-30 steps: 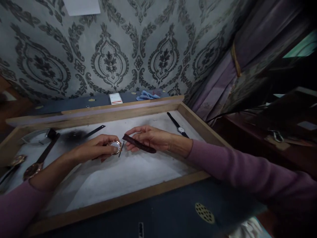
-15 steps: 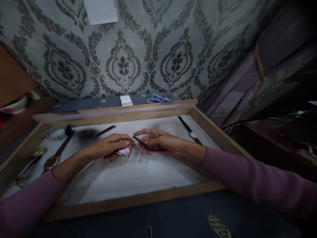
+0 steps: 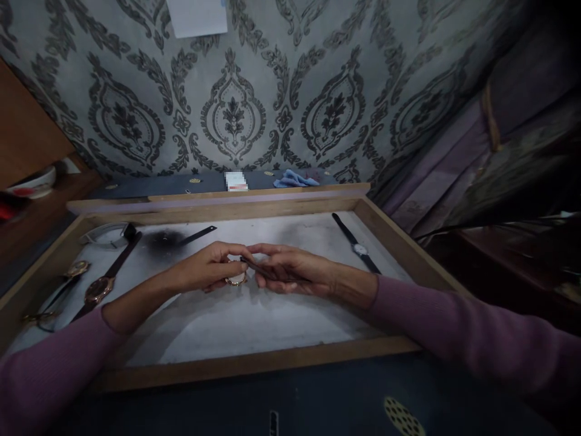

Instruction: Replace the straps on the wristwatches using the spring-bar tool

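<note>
Over the white floor of a wooden tray (image 3: 254,363), my left hand (image 3: 209,264) is closed around a watch (image 3: 236,280) with a pale dial and a gold-coloured case. Its fingers hide part of the case. My right hand (image 3: 297,266) grips a dark watch strap (image 3: 265,272), one end of which reaches the fingertips of my left hand beside the watch. I cannot tell whether the strap is joined to the case. The fingertips of both hands meet.
At the tray's left lie a brown-strapped watch (image 3: 98,289), a gold-coloured watch (image 3: 78,268) and a pale-banded one (image 3: 106,235). A dark strap piece (image 3: 198,235) lies behind my left hand. Rightward is a black-strapped watch (image 3: 361,249). A blue cloth (image 3: 295,179) rests beyond the tray.
My hands have come together, closing the gap between the watch and the strap. The strap's end has moved left into my left fingertips. The view has shifted slightly.
</note>
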Tool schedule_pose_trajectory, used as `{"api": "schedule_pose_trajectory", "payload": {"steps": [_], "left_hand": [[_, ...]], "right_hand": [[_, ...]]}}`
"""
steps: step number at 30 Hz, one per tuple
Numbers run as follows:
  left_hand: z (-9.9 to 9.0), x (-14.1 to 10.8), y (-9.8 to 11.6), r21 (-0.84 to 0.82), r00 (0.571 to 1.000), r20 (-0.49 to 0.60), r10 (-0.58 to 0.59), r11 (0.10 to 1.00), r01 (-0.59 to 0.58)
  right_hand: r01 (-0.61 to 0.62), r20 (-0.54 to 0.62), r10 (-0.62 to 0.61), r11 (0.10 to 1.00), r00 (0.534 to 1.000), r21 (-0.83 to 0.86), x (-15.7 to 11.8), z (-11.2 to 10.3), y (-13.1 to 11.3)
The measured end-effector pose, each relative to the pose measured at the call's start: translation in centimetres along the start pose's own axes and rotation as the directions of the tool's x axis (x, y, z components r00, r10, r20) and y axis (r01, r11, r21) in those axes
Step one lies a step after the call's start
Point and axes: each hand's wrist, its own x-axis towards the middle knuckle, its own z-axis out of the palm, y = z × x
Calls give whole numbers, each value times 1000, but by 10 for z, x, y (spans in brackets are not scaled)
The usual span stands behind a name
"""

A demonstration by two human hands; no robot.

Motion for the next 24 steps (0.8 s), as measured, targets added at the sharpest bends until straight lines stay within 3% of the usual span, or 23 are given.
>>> {"api": "schedule_pose_trajectory", "payload": {"steps": [3, 6, 10, 13, 19, 24], "left_hand": [[2, 1, 2, -33, 1000, -21, -9, 999, 8], [3, 2, 5, -47, 999, -31, -20, 999, 19], [3, 2, 5, -12, 1000, -4, -14, 1000, 14], [1, 0, 4, 27, 999, 8, -40, 999, 40], [-8, -4, 6, 6, 986, -86, -140, 990, 141], [-13, -4, 8, -16, 991, -50, -121, 993, 121]], "right_hand": [[70, -16, -75, 979, 997, -190, -3, 3, -3], [99, -52, -141, 875, 989, -474, -8, 5, -6], [96, -79, -189, 767, 979, -635, -9, 4, -5], [108, -95, -220, 754, 971, -648, -8, 1, -3], [100, -164, -218, 842, 962, -530, -9, -3, -5], [87, -183, -199, 870, 963, -486, -10, 1, -8]]}}
